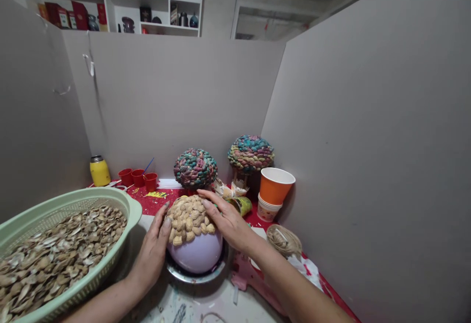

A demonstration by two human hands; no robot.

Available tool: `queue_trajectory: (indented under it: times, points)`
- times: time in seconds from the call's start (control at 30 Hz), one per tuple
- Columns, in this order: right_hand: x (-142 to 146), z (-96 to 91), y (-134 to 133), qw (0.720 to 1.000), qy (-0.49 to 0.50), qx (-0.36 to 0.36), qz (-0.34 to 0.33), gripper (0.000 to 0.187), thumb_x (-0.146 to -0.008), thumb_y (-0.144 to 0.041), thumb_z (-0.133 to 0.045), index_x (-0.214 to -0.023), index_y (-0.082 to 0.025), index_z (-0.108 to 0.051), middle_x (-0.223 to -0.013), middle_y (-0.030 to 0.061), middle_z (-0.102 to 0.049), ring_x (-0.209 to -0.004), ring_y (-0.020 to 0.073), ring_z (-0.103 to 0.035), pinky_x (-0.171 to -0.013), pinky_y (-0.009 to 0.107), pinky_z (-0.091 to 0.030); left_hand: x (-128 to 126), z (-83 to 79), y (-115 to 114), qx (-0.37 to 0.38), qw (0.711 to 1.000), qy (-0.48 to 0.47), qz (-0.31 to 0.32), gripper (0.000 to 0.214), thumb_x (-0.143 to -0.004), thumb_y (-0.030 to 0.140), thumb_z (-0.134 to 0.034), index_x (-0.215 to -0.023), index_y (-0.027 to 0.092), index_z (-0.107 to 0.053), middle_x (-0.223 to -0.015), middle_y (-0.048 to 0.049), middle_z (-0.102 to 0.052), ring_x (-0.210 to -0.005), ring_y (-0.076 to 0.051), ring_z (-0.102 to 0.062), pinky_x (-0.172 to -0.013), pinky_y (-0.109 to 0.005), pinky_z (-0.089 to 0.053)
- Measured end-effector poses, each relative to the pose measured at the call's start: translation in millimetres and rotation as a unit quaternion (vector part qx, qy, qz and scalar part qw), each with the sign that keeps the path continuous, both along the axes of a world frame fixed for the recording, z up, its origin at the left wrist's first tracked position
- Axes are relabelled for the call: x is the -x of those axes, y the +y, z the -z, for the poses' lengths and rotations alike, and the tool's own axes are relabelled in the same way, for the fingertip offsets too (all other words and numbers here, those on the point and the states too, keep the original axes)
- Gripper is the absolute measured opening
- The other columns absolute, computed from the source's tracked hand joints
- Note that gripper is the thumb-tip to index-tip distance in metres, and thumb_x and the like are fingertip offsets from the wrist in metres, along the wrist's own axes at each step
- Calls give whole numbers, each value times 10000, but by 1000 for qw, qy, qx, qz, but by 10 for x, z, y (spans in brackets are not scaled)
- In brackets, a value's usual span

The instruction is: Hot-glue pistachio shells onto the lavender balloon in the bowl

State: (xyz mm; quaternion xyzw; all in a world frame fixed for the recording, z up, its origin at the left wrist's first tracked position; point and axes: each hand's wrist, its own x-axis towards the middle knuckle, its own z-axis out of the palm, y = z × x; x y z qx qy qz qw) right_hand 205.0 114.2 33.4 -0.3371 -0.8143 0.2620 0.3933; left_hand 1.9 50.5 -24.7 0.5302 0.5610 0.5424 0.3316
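One shell-topped lilac ball (195, 256) sits between left hand (152, 249) and right hand (230, 222), both spread flat on it.

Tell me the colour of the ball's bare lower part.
Pale lilac; the ball shows best in the head view, below its shells.

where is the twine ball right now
In the head view the twine ball lies right of the right hand, just in front of the orange cup.
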Motion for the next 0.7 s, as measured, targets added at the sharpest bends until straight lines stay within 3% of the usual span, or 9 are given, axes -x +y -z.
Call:
queue_trajectory:
  times: [0.33,0.5,0.7]
  points:
    - [-61,44,143,998,15,35,41,534,-958,-553,-374,-1283,-179,-572,-1298,117,-607,-1231,275,-530,-1076,440,-361,3,-9,15,11,999,16,-29,656,-938,580,-294,-1396,135,-443,-1498,-141,-459,-1428,-239,-341,-1200,-424,-197]
    - [-78,134,219,997,-2,80,18,621,-948,-633,-334,-1305,-179,-565,-1324,126,-591,-1257,288,-514,-1091,471,-349,-16,14,-4,26,999,9,-16,656,-943,561,-285,-1398,113,-435,-1524,-144,-422,-1466,-216,-255,-1210,-396,-147]
    - [-73,142,232,995,1,98,1,669,-937,-688,-310,-1289,-191,-587,-1311,110,-601,-1267,281,-501,-1114,459,-326,-43,44,-15,24,999,5,-26,655,-944,571,-282,-1405,125,-417,-1547,-145,-384,-1464,-218,-263,-1208,-405,-147]
